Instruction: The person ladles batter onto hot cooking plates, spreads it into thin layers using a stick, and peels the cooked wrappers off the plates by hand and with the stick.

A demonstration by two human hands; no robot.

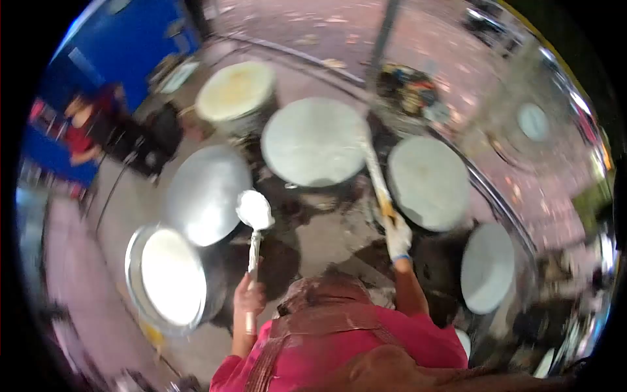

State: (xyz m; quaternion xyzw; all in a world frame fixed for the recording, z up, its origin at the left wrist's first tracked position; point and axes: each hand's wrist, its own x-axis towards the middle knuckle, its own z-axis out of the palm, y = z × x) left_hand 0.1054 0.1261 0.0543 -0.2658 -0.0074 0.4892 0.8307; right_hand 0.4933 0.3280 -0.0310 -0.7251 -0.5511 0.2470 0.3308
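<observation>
Blue wall (124,59) up-left of centre disc (313,140). Metal pot (134,287) low-left of centre disc, round rim, smooth white contents. Shiny grey disc (206,193) between them. Left hand (249,297) below-left of centre disc, forearm upward, fingers closed round handle of ladle (253,210); bowl up, coated white. Right hand (397,238) below-right, white-gloved, arm extended, gripping long stick (377,176), pale, blurred, reaching centre disc's right edge. Matte round disc (429,183) right of that.
</observation>
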